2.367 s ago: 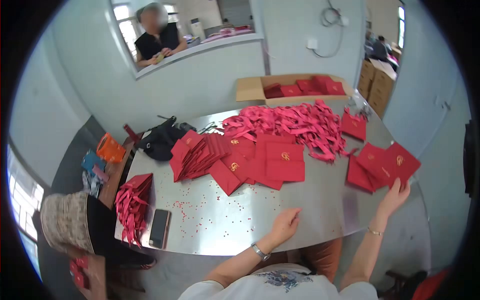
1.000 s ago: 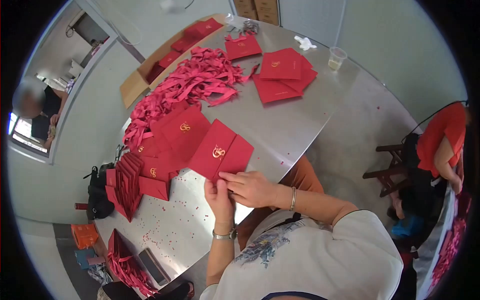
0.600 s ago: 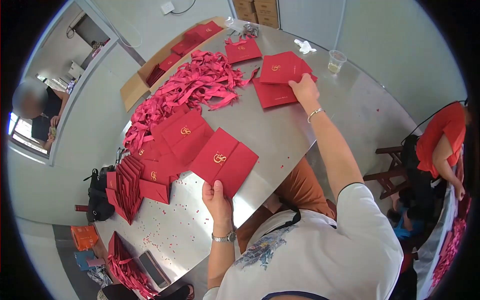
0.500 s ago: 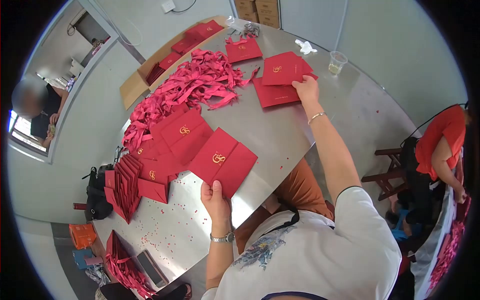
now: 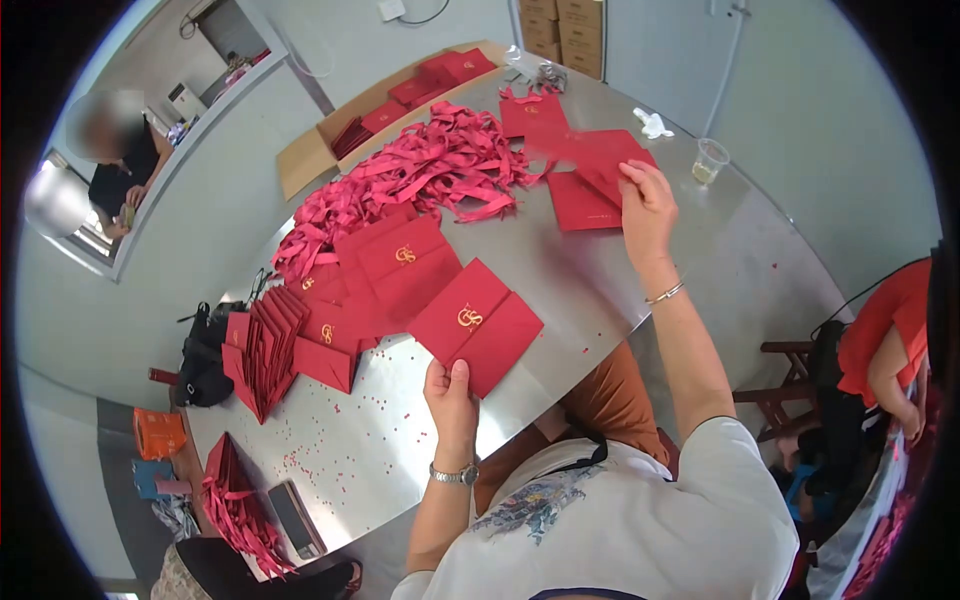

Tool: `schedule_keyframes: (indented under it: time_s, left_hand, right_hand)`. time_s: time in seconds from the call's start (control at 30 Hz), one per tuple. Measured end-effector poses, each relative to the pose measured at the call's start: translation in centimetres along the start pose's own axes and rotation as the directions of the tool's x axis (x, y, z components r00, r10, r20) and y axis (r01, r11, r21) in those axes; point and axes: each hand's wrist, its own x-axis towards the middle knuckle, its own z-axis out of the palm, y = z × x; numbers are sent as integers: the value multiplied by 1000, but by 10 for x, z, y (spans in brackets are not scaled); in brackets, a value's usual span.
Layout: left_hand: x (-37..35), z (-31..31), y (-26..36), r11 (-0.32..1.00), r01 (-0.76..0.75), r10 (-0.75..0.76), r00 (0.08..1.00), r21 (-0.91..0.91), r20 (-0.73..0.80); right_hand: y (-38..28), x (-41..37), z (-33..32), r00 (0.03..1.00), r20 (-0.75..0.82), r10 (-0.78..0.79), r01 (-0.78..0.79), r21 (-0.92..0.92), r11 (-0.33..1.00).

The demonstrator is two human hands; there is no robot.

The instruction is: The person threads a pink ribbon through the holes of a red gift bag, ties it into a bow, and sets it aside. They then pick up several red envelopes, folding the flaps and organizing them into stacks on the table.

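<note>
My left hand is closed on the lower edge of a red envelope with a gold emblem. Further right, my right hand pinches another red envelope, which is blurred and tilted over a flat one on the metal table. Several emblem envelopes lie overlapping left of the held one. Behind them is a heap of pink-red ribbons. Folded envelopes stand in a row at the left.
An open cardboard box holding red envelopes is at the back. A plastic cup and white tissue are at the back right. A phone lies near the front left edge. People are at the far left and right.
The view has shifted, moving the table scene rightward. My right hand has lifted and tilted an envelope off the small pile. My left hand still holds its envelope.
</note>
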Motion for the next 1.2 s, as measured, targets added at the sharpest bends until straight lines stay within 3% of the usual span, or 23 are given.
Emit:
schedule_keyframes:
  time_s: [0.03,0.13,0.27,0.43,0.47,0.5,0.53,0.57,0.77,0.87,0.93,1.0,1.03,1.17,1.2]
  left_hand:
    - [1,0,-1,1000,3,-3,1000,-17,0]
    - [1,-8,-5,1000,16,-16,1000,-19,-5]
    - [1,-7,-4,1000,-3,4,1000,-27,24]
    - [1,-12,-8,1000,21,-21,1000,-9,19]
    - [1,-12,-7,994,64,-60,997,87,-45]
    - [2,-18,-16,993,8,-4,999,114,-39]
    - [1,-17,-11,991,20,-17,1000,134,-25]
    - [1,-17,-10,984,37,-32,999,174,-33]
    - [3,-18,-11,994,15,-17,1000,105,17]
    - [8,-31,-19,999,42,-43,998,-17,-37]
    - [7,-38,-22,991,89,-91,996,-96,-19]
    - [9,-42,-20,992,75,-75,997,-106,7]
    - [6,-24,-3,993,51,-48,998,-103,28]
    - [3,-10,2,998,56,-56,998,-12,15]
    - [3,-9,2,999,42,-41,999,-4,14]
  right_hand:
    - [-9,0,-1,1000,14,-1,1,9,1000]
    - [-21,-5,2,945,144,-294,292,36,956]
    - [-19,-11,9,916,141,-376,372,55,927]
    - [-26,-12,3,930,190,-315,305,79,949]
    - [-24,-10,4,911,195,-363,368,10,930]
    - [-22,-11,4,889,193,-416,432,-47,901]
    - [-29,-17,7,975,213,-67,17,230,973]
    - [-21,-18,3,941,210,-267,252,95,963]
    - [-43,-49,-23,939,257,-227,174,214,961]
    - [-49,-94,-30,842,363,-399,274,349,896]
    - [-46,-123,-31,672,637,-379,161,374,913]
    - [-57,-138,-32,686,642,-342,150,336,930]
    - [-61,-136,-38,600,701,-386,188,346,919]
    - [-57,-117,-48,476,700,-533,280,454,846]
    - [-47,-110,-50,529,715,-458,339,317,886]
